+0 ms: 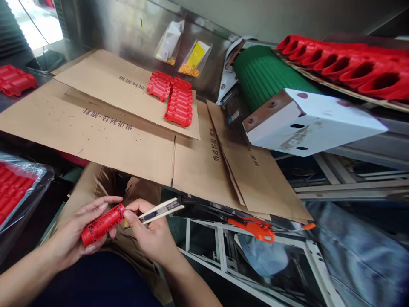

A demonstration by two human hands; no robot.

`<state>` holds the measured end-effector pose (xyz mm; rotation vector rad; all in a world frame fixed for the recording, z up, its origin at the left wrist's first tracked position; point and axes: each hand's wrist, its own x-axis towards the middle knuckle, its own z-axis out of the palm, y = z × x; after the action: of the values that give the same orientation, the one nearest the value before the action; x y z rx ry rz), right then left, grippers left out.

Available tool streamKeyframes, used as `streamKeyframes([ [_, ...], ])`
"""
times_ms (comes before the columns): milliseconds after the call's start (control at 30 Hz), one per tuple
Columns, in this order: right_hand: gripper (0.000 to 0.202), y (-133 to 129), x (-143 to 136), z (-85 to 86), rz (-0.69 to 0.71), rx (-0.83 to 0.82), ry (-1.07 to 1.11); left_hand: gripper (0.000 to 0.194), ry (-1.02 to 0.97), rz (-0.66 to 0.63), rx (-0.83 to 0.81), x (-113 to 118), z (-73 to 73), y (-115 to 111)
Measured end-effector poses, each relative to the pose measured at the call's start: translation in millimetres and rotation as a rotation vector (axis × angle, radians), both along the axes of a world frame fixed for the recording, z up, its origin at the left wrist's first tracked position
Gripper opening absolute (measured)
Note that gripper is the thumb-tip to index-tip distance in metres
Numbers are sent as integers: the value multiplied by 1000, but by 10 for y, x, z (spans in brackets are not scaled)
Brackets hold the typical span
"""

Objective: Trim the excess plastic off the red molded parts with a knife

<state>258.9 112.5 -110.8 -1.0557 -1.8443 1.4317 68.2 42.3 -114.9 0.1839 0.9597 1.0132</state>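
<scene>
My left hand (83, 230) is wrapped around a red ribbed plastic cylinder (104, 224), held tilted above my lap. At its upper right end, the fingertips of my right hand (152, 232) touch or nearly touch the part. A cream-and-dark utility knife (162, 210) lies in the right hand's grip, its handle sticking out to the right. Its working tip is hidden near the fingers. Ahead on the cardboard sheets (137, 151), similar red plastic parts (179, 102) lie in two short rows.
On the left stands a lined box with red parts (14, 187). More red parts (345, 64) lie above a green roller (271, 74) with a white metal bracket (313, 123). Orange-handled pliers (255, 228) sit below the cardboard. Two small plastic bags (195, 57) lie behind.
</scene>
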Motion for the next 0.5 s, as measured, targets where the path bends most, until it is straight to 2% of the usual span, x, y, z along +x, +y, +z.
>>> streamKeyframes([
  [167, 29, 31, 55, -18, -30, 37, -22, 48, -116, -5, -8, -23, -52, 44],
  [367, 35, 59, 56, -83, -47, -22, 8, 56, -117, -38, 5, 44, -79, 42],
  [433, 36, 57, 63, -113, -119, -65, 33, 57, 8, -68, 109, -60, -2, 71],
  [500, 43, 55, 74, -153, -234, -136, 65, 44, 377, -44, 306, -328, 144, 198],
])
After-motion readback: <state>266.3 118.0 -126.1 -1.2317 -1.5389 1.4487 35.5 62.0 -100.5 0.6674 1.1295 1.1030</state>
